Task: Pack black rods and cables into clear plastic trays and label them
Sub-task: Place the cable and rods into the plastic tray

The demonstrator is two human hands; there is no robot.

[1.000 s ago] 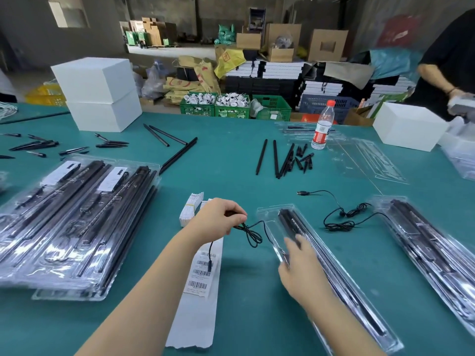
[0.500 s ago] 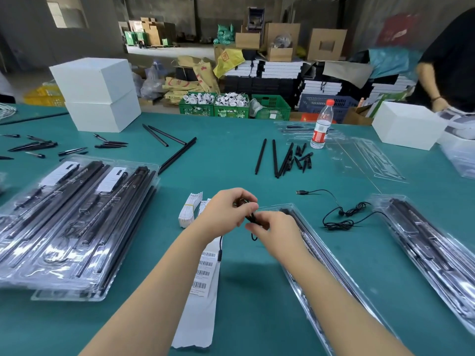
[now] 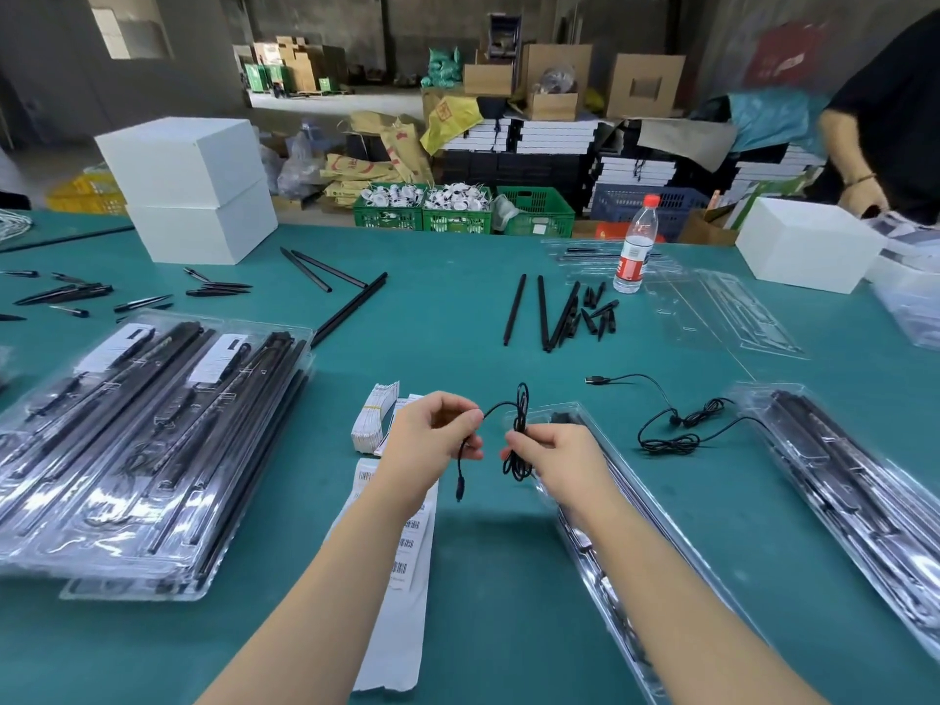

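Since 1 second ago the right hand [image 3: 552,463] has left the clear tray [image 3: 676,541] and joined the left hand [image 3: 432,440]; both sets of fingers now pinch the black cable [image 3: 519,440], gathered into loops above the worktop [image 3: 508,577]; coiling looks underway, tray placement pending.

Teal-covered work table [image 3: 458,318] fills the lower frame. Behind it — grey concrete walls [image 3: 46,68] and a bare concrete floor [image 3: 325,101]. Daylight enters through a window [image 3: 129,25] at upper left. Cardboard boxes [image 3: 643,86], green crates [image 3: 534,211] and stacked flat cartons [image 3: 554,137] line the upper centre — cluttered.
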